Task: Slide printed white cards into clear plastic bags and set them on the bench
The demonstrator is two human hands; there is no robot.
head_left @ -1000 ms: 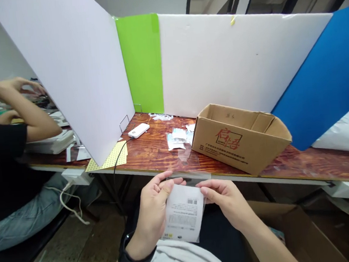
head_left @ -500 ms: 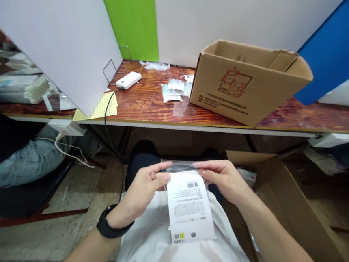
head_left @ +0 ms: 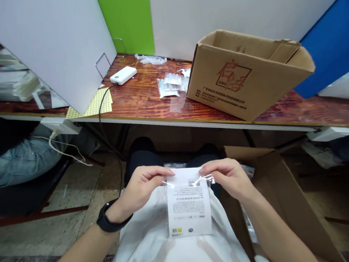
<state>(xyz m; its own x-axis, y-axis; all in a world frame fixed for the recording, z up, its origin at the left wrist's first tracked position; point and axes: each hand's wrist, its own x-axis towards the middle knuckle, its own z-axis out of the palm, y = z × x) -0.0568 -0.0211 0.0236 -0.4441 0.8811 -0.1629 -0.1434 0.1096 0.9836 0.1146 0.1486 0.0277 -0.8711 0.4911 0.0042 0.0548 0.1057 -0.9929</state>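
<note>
Extending toward six o'clock from both grips, a clear packet (head_left: 189, 211) with a printed white card inside is held by its top end over the lap. Its eleven o'clock corner is pinched between the thumb and fingers of the left hand (head_left: 144, 186), and its one o'clock corner is pinched in the same way by the right hand (head_left: 230, 179). Both grips are closed on the plastic, with a short stretch of the top edge left uncovered between them. Nearly the whole card is thus placed below the fingertips. The print is turned upside down, with a barcode partly covered by glare near one o'clock and a small yellow mark set near seven o'clock. Whether the lower edge is rested on the white shirt (head_left: 173, 261) behind it cannot be told.

A black wristband (head_left: 113, 218) is worn on the left wrist, at nine o'clock from the packet. At three o'clock, a large cardboard box (head_left: 300, 209) is placed beside the right forearm. On the wooden table (head_left: 141, 97), small packets (head_left: 169, 84) are heaped at twelve o'clock, and a printed carton (head_left: 219, 82) is stood at one o'clock. At eleven o'clock, a white device (head_left: 123, 75) is joined to a dark cable; between ten and eleven, a yellow sheet (head_left: 97, 103) is laid at the table's edge.
</note>
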